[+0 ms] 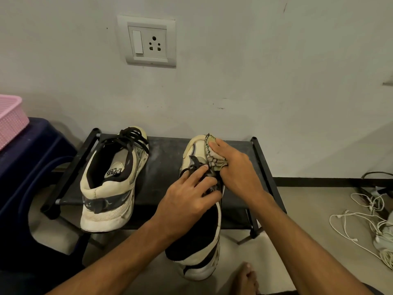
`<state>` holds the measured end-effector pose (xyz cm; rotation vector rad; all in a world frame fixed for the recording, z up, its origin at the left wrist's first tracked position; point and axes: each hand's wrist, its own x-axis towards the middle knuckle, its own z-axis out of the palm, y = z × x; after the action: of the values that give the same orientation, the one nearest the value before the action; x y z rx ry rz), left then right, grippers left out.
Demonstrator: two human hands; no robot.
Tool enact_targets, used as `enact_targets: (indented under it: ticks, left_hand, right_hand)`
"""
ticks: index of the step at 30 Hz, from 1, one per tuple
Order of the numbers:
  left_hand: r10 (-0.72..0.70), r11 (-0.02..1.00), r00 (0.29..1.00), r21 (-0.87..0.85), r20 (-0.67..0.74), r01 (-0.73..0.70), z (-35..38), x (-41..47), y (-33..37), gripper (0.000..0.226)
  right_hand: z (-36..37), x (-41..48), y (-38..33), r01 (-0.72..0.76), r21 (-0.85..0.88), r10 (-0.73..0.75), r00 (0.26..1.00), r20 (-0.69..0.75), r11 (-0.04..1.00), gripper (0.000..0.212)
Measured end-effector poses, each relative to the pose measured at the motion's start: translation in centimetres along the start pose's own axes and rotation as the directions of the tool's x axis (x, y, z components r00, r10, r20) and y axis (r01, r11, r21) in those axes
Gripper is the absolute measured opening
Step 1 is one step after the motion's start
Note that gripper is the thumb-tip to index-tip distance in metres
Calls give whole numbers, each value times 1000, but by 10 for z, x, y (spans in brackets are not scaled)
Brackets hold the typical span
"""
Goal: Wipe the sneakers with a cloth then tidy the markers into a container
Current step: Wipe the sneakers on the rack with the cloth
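Nearest me, bare foot [246, 277]: flat on the floor [308, 209], just beside the heel of the sneaker I'm working on; it takes no part in the job.
Near sneaker [200, 248]: toe up on the shoe rack, heel hanging off the front edge toward me. I judge that this angle brings the toe cap within easy reach.
Left grip [187, 199]: fingers laid fairly straight across the laces, pressing down and holding nothing. It's there to pin the shoe so it doesn't slide under the rubbing.
Right grip [234, 167]: fingers and thumb closed round the bunched cloth, pressing it on the right side of the toe.
Cloth [212, 158]: pale with a dark stitched edge, squeezed between palm and toe cap.
Other sneaker [112, 182]: on the rack's left end, well apart, heel toward me. I can't tell whether it has been wiped.
Shoe rack [163, 165]: low black frame with a dark, dusty-looking shelf.
Markers: none in view, so that step is not yet begun.
White cables [372, 220]: tangled on the floor at right.
Pink basket [10, 120]: far left on a dark blue stool [32, 167]; I'd guess it's the container.
Wall [276, 60]: pale and scuffed, with a switch-and-socket plate [148, 41] above the rack.
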<state>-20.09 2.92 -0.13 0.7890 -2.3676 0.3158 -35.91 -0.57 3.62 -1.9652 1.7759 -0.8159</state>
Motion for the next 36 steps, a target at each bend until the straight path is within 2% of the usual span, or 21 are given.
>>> enact_targets:
  ticks: [2, 5, 11, 13, 15, 17, 23, 27, 29, 33, 34, 36]
  left_hand:
    - [-35, 999, 999, -26, -12, 35, 1, 1, -3, 25]
    - [-116, 991, 992, -66, -41, 113, 0, 4, -7, 24]
    - [39, 999, 998, 25, -42, -38, 2, -4, 6, 19]
    - [114, 991, 993, 77, -18, -112, 4, -9, 14, 17]
    - [144, 986, 989, 90, -19, -141, 4, -12, 18, 18]
    - [152, 985, 988, 82, -26, -149, 4, -13, 17, 16]
    - [103, 993, 995, 50, -1, -103, 5, -11, 12, 17]
    - [65, 997, 996, 30, 63, -67, 8, -7, 9, 13]
    - [76, 996, 992, 45, 102, -81, 5, -3, 12, 14]
    - [63, 997, 985, 33, 160, -70, 1, 6, 13, 30]
    - [60, 998, 984, 27, 165, -65, 1, 8, 12, 33]
    - [61, 998, 983, 17, 171, -65, 1, 9, 10, 33]
  right_hand:
    - [-3, -5, -2, -32, -34, 32, 999, 7, 999, 50]
    - [-9, -14, -3, -47, -94, 54, 996, 73, 994, 46]
    - [-5, -9, 2, 77, -98, -80, 996, -33, 992, 45]
    - [-11, 5, 3, 8, -4, -9, 996, -93, 1000, 46]
    - [-17, 16, 4, -81, 100, 90, 992, -92, 992, 55]
    - [-19, 18, 4, -117, 147, 129, 989, -78, 982, 60]
    - [-24, 0, 8, -159, 6, 159, 986, -49, 987, 48]
    - [-31, -9, 2, -109, -157, 123, 989, 84, 982, 42]
    - [-34, -8, 0, -65, -160, 71, 997, 31, 985, 42]
    - [-32, 4, 1, 17, -135, -46, 976, -214, 991, 44]
    - [-29, 8, 3, 45, -156, -79, 972, -220, 987, 52]
    - [-19, 17, 3, 129, -224, -155, 983, -103, 966, 64]
